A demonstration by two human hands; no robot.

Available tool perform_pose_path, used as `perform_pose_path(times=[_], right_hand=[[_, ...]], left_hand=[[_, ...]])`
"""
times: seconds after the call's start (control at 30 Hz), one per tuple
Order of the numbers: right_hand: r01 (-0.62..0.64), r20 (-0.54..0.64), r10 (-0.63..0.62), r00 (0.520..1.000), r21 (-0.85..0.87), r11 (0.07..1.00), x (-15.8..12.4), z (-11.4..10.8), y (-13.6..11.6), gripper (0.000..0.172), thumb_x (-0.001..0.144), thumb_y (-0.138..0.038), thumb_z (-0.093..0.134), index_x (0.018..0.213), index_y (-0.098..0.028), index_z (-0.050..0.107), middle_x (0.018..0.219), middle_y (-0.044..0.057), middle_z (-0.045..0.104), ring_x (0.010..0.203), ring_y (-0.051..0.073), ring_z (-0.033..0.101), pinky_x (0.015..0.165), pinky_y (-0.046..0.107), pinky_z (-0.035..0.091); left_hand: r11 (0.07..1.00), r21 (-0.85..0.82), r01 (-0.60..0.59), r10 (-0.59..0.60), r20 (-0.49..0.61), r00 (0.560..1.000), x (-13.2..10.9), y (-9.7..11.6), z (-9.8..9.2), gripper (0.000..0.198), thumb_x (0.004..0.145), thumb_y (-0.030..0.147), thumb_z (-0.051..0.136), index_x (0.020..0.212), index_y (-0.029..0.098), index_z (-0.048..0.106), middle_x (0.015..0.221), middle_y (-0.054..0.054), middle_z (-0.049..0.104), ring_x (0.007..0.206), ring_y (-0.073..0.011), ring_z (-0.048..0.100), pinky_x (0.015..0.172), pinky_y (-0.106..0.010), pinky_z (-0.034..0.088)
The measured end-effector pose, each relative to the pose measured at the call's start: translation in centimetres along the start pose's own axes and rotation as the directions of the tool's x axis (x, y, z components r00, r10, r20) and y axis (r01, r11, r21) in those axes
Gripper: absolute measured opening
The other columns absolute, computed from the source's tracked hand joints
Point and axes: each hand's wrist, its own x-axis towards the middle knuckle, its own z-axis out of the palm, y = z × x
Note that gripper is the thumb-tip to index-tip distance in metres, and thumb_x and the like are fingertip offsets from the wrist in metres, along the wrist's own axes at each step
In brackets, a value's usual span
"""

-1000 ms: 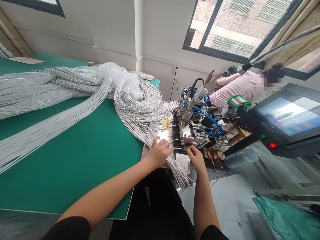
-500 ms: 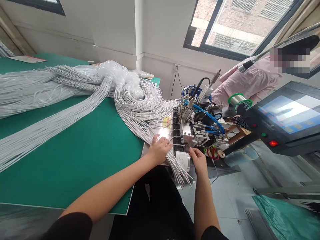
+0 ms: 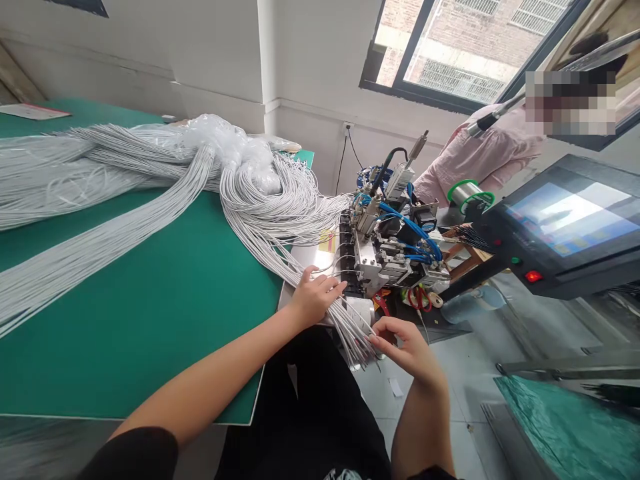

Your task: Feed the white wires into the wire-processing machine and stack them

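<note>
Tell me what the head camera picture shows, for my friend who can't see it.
A person's left hand rests on a fan of grey wires at the edge of a green table, while the fingers of the right hand pinch the wire tips. Just behind stands a small machine with blue hoses, beside a lit screen.

No writing can be read: the yellow sticker (image 3: 327, 240) on the metal plate at mid-frame, the lit screen (image 3: 565, 217) at the right and the paper sheet (image 3: 27, 111) at the upper left are all too small or blurred
</note>
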Motion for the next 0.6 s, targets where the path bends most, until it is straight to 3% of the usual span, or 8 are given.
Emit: perform_pose_path(times=[0.13,0.23,0.33,0.47,0.6], right_hand=[[-0.075,-0.232,0.079,0.969,0.023,0.997,0.3,0.1,1.0,0.027,0.083,-0.044,0.061,0.074,-0.019,0.064,0.066,0.002,0.059,0.057,0.015,0.048,0.052,0.026,0.037],[-0.114,-0.440,0.174,0.881,0.159,0.981,1.2,0.7,2.2,0.029,0.080,-0.047,0.064,0.082,-0.018,0.066,0.068,0.003,0.061,0.055,0.015,0.050,0.051,0.026,0.038],[-0.071,-0.569,0.262,0.780,0.335,0.940,2.4,2.0,3.3,0.031,0.076,-0.047,0.070,0.086,-0.017,0.068,0.075,0.005,0.065,0.060,0.015,0.054,0.053,0.026,0.041],[0.036,-0.635,0.329,0.699,0.490,0.871,4.0,3.8,3.9,0.033,0.074,-0.045,0.072,0.089,-0.016,0.070,0.079,0.006,0.068,0.069,0.017,0.059,0.060,0.027,0.044],[0.097,-0.602,0.337,0.724,0.572,0.815,4.8,4.0,3.9,0.035,0.074,-0.046,0.071,0.090,-0.015,0.072,0.074,0.006,0.067,0.058,0.012,0.053,0.052,0.024,0.040]], left_hand=[[1.000,-0.024,-0.016,0.016,-0.002,1.000,0.0,-0.1,0.0,0.040,0.087,0.007,0.043,0.119,0.024,0.060,0.097,-0.003,0.069,0.084,-0.0143,0.063,0.100,-0.042,0.026],[0.997,-0.056,-0.055,0.054,-0.012,0.998,0.2,-0.1,-0.2,0.030,0.093,0.016,0.046,0.117,0.027,0.060,0.091,0.001,0.069,0.080,-0.0121,0.062,0.101,-0.041,0.024],[0.996,-0.064,-0.060,0.058,-0.019,0.998,0.3,0.0,-0.4,0.020,0.095,0.022,0.047,0.106,0.027,0.063,0.082,0.003,0.069,0.075,-0.0113,0.060,0.101,-0.040,0.024],[0.996,-0.056,-0.064,0.064,-0.013,0.998,0.1,0.0,-0.5,0.024,0.092,0.013,0.041,0.097,0.024,0.063,0.079,0.002,0.067,0.073,-0.0114,0.058,0.099,-0.038,0.025],[0.998,-0.041,-0.044,0.043,-0.036,0.998,0.1,0.0,-0.4,0.030,0.086,0.005,0.039,0.095,0.022,0.062,0.079,0.001,0.066,0.074,-0.0127,0.058,0.095,-0.038,0.027]])
